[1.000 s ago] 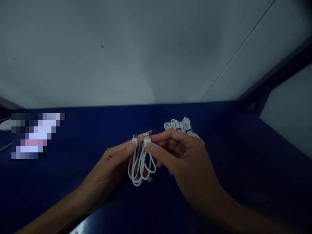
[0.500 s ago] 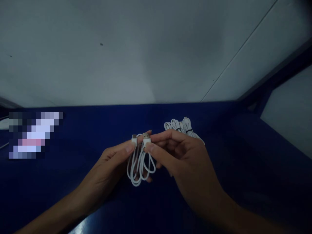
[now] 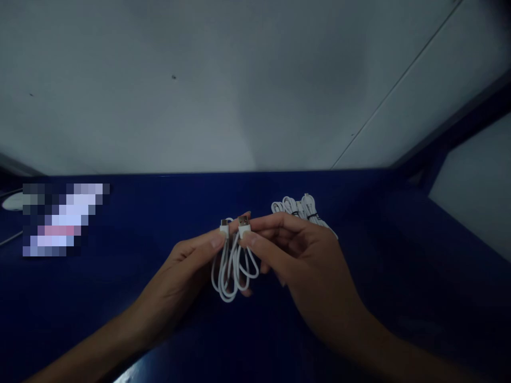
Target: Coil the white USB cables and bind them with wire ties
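A looped white cable point(image 3: 228, 290) hangs between my two hands, over a dark blue table. My left hand point(image 3: 191, 263) pinches it just below the smaller metal-tipped plug point(image 3: 224, 229). Between thumb and index finger, my right hand point(image 3: 299, 255) grips the wider USB plug point(image 3: 244, 226). Both plugs point away from me, side by side with a small gap. Several bundled white cables point(image 3: 309, 207) with dark ties lie behind my right hand, which partly hides them.
On the blue table point(image 3: 159, 202), a blurred-out bright object point(image 3: 67, 218) lies at the left beside a white rounded item point(image 3: 14, 201) with a cord. A pale wall point(image 3: 199, 106) rises behind the table. Blue framing point(image 3: 435, 154) stands at the right.
Hands, cable and background have all shifted slightly to the right in the view. The grip on both plugs looks the same.
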`<state>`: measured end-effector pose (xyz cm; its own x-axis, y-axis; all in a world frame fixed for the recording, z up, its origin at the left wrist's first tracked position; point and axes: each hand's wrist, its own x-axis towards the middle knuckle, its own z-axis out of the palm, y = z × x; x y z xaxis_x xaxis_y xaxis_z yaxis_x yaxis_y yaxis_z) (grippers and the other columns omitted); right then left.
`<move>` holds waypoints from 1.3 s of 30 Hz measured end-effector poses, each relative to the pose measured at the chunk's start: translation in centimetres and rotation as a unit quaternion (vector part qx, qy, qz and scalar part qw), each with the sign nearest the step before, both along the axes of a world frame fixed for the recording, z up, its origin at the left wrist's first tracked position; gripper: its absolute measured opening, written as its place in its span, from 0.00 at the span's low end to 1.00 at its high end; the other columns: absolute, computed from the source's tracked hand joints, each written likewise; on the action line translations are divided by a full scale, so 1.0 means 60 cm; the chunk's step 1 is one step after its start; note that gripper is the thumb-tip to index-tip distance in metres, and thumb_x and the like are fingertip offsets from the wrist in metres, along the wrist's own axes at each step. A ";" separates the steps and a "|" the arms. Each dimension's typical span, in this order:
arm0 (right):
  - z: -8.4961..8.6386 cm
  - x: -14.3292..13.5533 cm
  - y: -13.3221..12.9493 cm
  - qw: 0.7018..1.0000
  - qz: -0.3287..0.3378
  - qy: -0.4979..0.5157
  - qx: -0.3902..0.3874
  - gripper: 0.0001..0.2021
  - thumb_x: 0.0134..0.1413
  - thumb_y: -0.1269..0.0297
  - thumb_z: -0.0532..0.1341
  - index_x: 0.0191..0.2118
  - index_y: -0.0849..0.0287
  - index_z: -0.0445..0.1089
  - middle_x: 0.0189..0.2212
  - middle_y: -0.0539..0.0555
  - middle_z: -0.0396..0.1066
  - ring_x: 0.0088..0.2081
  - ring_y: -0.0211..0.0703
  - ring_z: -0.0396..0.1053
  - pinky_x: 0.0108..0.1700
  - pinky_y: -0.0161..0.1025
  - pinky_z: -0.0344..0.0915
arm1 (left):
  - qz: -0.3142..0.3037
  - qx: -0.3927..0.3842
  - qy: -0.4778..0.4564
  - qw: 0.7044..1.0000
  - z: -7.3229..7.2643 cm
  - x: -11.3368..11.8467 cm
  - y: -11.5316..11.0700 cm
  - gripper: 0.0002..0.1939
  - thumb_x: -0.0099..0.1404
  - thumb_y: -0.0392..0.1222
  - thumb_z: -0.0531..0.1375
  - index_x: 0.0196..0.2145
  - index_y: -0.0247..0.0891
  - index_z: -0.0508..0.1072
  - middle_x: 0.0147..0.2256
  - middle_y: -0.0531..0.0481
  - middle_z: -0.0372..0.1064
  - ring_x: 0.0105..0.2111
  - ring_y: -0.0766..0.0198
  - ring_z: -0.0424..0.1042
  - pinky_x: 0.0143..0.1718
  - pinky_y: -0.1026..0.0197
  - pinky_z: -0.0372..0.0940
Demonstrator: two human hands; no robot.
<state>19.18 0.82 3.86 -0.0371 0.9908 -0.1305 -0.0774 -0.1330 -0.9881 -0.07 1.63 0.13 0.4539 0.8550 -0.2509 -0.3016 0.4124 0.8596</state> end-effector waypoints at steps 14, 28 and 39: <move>0.000 -0.001 0.000 1.000 -0.002 -0.011 0.007 0.02 0.62 0.63 0.75 0.39 0.53 0.86 0.24 0.48 0.78 0.24 0.35 0.76 0.20 0.26 0.71 | -0.001 0.003 0.006 1.000 0.003 0.001 0.002 0.24 0.81 0.53 0.59 0.68 0.44 0.77 0.58 0.36 0.80 0.40 0.52 0.81 0.42 0.51 0.73; 0.002 -0.001 -0.002 1.000 0.008 0.019 0.005 0.02 0.64 0.64 0.74 0.38 0.53 0.84 0.29 0.48 0.82 0.26 0.35 0.78 0.27 0.28 0.77 | -0.004 0.001 0.008 1.000 0.000 0.002 0.001 0.24 0.81 0.53 0.59 0.68 0.45 0.76 0.61 0.36 0.79 0.43 0.50 0.82 0.42 0.50 0.74; 0.002 -0.002 0.003 0.998 0.020 0.065 -0.001 0.06 0.57 0.73 0.77 0.34 0.54 0.85 0.24 0.45 0.80 0.22 0.32 0.76 0.24 0.24 0.75 | -0.009 0.014 0.028 0.999 0.005 -0.001 -0.001 0.24 0.81 0.54 0.59 0.68 0.47 0.77 0.51 0.39 0.84 0.37 0.54 0.82 0.42 0.52 0.73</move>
